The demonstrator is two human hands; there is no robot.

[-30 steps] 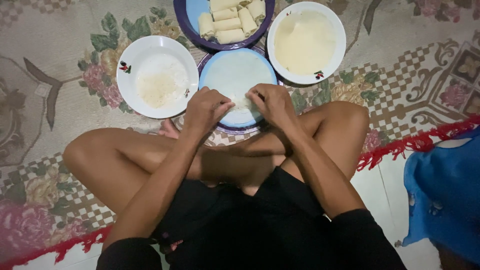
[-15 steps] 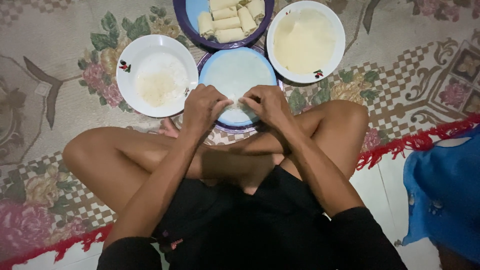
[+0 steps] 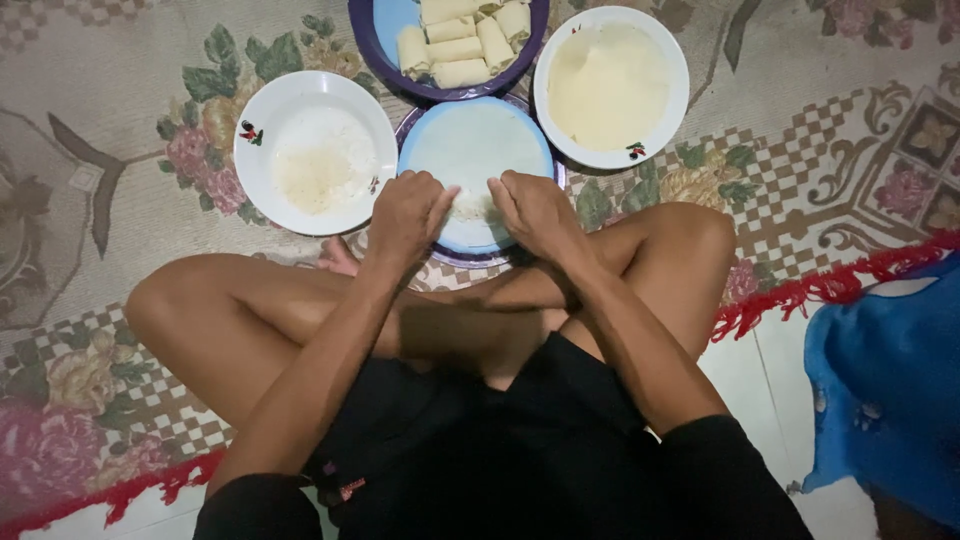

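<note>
Wrapper, thin, pale and round, lying flat on the blue plate right in front of the crossed legs, near edge being pinched up over a small heap of filling. Judging by its look: very light, soft, limp, probably a little tacky and easy to tear, so best taken at the near rim with fingertips only, gently and evenly from both sides, never at the middle. Left hand curled, fingers closing on the near-left edge of the wrapper; right hand likewise curled, fingers closing on the near-right edge, thumbs pointing toward each other across the filling. Sitting just left of the plate, a white bowl holding pale shredded stuff; sitting just right and beyond, a second white bowl spread with something smooth and cream-coloured, exact kind not being tellable. Waiting beyond the plate, touching its far rim, a purple dish of finished pale rolls. Spreading under everything, a flowered rug with red fringe; lying well off to the right, blue cloth. Nothing crowding the hands except the knees close behind and the bowl rims close on either side.
</note>
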